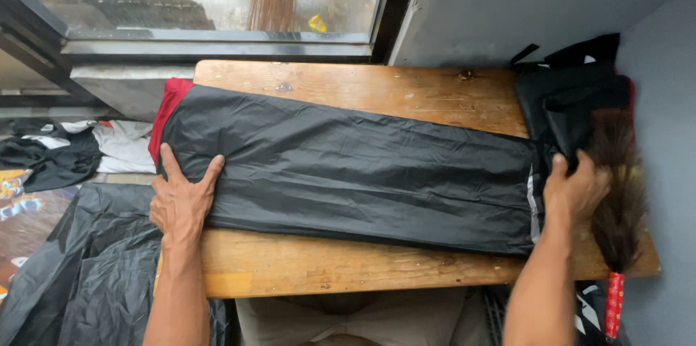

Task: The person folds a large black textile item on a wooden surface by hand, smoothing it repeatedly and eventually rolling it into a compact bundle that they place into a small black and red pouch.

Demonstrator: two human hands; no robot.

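Flat on the wooden bench (406, 92), a folded black garment (355, 172) lies under two hands.
Left hand (181, 201) presses open, fingers spread, on its left end near the front edge, beside a red lining (165, 110). Right hand (574, 190) curls over its right end, beside a feather duster (618, 201) and black bag (573, 96) at the right edge.

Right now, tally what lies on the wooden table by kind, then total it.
Long folded black garment, left hand and right hand at its ends: 1
Black bag: 1
Feather duster with red handle: 1
Total on the table: 3
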